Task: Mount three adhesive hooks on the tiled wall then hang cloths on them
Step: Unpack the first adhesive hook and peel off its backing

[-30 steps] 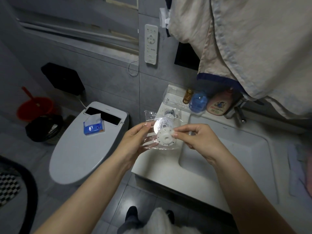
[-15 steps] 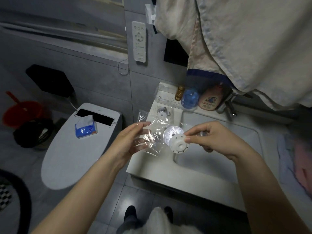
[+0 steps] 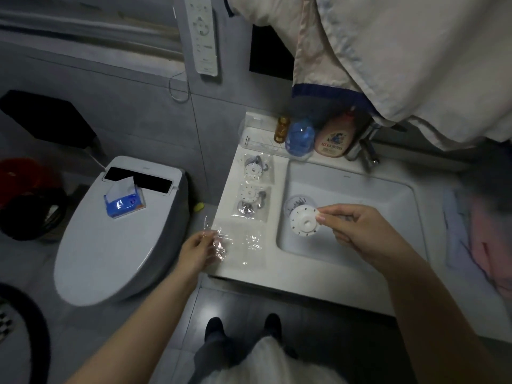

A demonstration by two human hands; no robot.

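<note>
A dim, bluish-grey head view with heavy shadow in the corners, along the floor and under the hanging cloth (image 3: 388,59), while the white washbasin (image 3: 346,245) and toilet lid (image 3: 110,245) are the brightest surfaces. Small glints of glare show on the clear plastic wrapper (image 3: 221,245) pinched in the left hand (image 3: 196,252), and the picture is soft overall. Wide-angle distortion bends the wall lines, and the right and left edges smear into motion blur.
</note>
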